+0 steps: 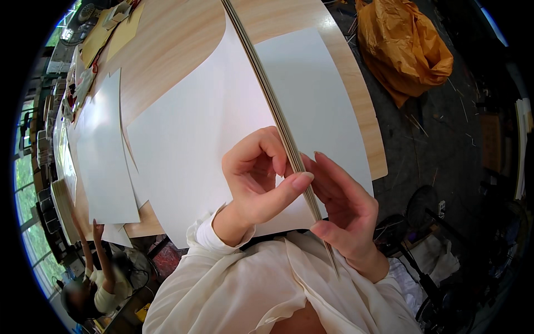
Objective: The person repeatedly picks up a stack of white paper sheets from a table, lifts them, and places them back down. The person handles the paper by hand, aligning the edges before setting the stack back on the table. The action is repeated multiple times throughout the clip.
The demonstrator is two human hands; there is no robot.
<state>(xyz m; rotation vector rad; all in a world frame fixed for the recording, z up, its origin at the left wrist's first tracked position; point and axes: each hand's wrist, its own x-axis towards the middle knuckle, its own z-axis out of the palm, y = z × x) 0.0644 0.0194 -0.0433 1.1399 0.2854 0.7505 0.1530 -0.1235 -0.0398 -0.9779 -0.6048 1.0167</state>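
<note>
A stack of thin pale-brown-edged sheets stands on edge between my two hands, running from the far side of the table toward my chest. My left hand is closed on its left side, the thumb lying over the edges. On the other side, my right hand grips the stack's near part, its thumb against the edge and fingers behind it. A large white sheet spreads left of the stack, and another white sheet lies flat to its right. Where these meet the stack is hidden.
The wooden table has a rounded right edge. Beyond it, an orange bag sits on the dark floor. At the left, another person reaches toward a white board. Yellow sheets lie at the far left.
</note>
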